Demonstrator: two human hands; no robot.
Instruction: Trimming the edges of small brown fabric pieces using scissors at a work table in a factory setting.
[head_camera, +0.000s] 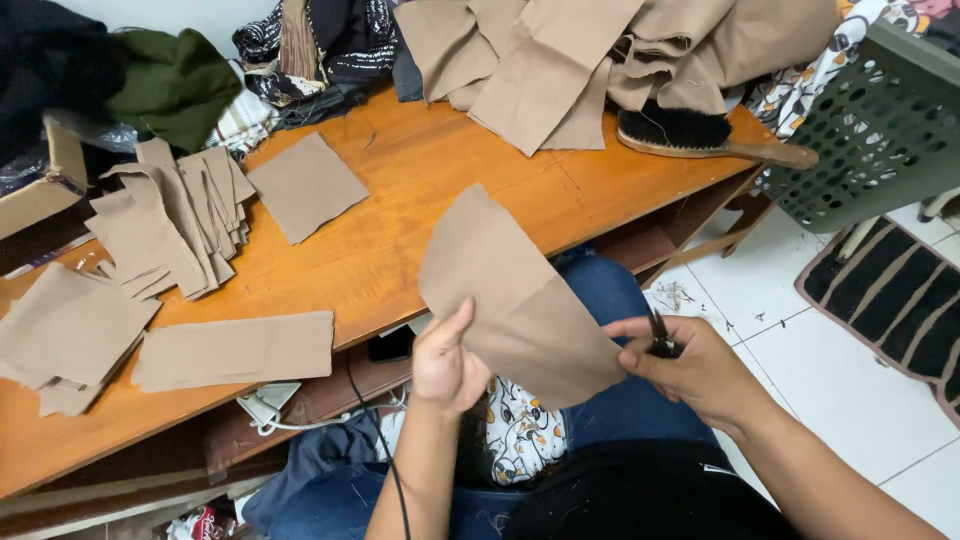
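Observation:
My left hand (446, 358) pinches the lower left edge of a tan fabric piece (505, 290), holding it up over my lap in front of the wooden table (420, 210). At the piece's right edge, my right hand (690, 368) grips a small dark pair of snips (660, 342), its tip touching the cloth. Below the fabric are my blue jeans and a patterned cloth on my lap.
On the table lie a square tan piece (306, 185), a fanned stack of tan pieces (180, 215), a long tan strip (236, 350), more tan cloth (580, 60) and a brush (700, 135). A green perforated basket (880, 130) and a striped mat (895, 300) sit to the right.

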